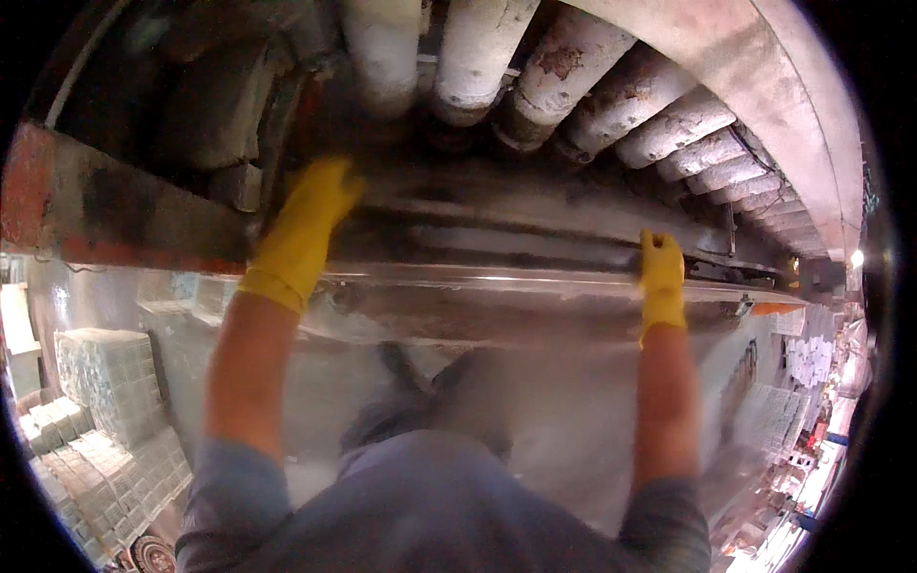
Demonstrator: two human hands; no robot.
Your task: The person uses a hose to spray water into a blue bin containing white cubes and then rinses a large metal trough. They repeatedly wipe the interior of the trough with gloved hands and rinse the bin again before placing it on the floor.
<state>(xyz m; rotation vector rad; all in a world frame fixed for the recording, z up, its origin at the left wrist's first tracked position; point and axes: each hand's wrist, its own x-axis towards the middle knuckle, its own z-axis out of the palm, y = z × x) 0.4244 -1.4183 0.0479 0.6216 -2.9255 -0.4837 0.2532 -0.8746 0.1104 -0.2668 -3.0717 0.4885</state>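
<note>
My left hand (310,215), in a yellow glove, reaches over a long dark metal ledge (497,277) at its left part. Motion smears its fingers, so their grip cannot be made out. Farther right, my right hand (661,269), gloved in yellow too, is closed with curled fingers at the same ledge. Whatever it grips, if anything, is hidden by the glove. Between the two hands a dark, flat strip (516,244) runs along the machine. Both arms are stretched forward.
A row of thick, dirty white rollers (573,67) hangs beyond my hands, under a pale curved beam (764,67). At left is a red and black frame bar (124,205). Stacked pale blocks (110,382) stand lower left, near a wheel (153,552). Grey floor (564,411) lies below.
</note>
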